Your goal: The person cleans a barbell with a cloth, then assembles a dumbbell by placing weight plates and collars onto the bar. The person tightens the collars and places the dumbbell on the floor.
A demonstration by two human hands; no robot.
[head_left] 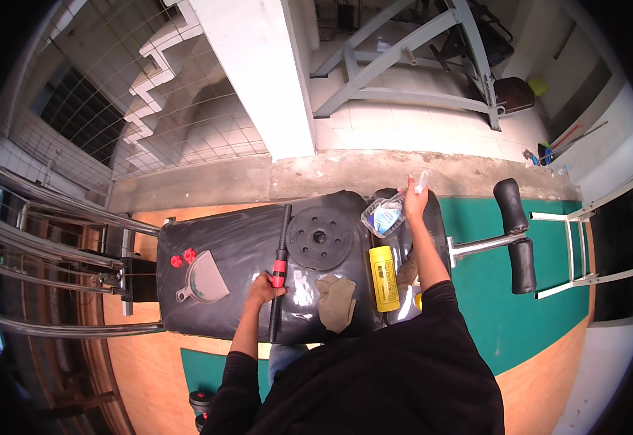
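Note:
My left hand (262,288) grips a black bar (280,270) at its red collar; the bar lies lengthwise on a black padded bench (222,246). My right hand (413,197) is stretched forward and holds a clear spray bottle (389,212) with bluish liquid above the bench's far end. A black weight plate (320,237) lies flat just right of the bar. A yellow can (384,278) lies on its side near my right forearm. A crumpled grey-brown cloth (336,301) rests below the plate.
Two small red caps (182,258) and a grey fan-shaped scraper (204,281) lie at the bench's left. A chrome rack (55,268) stands to the left. Black roller pads (518,235) on a metal arm stick out at the right over green flooring (490,290).

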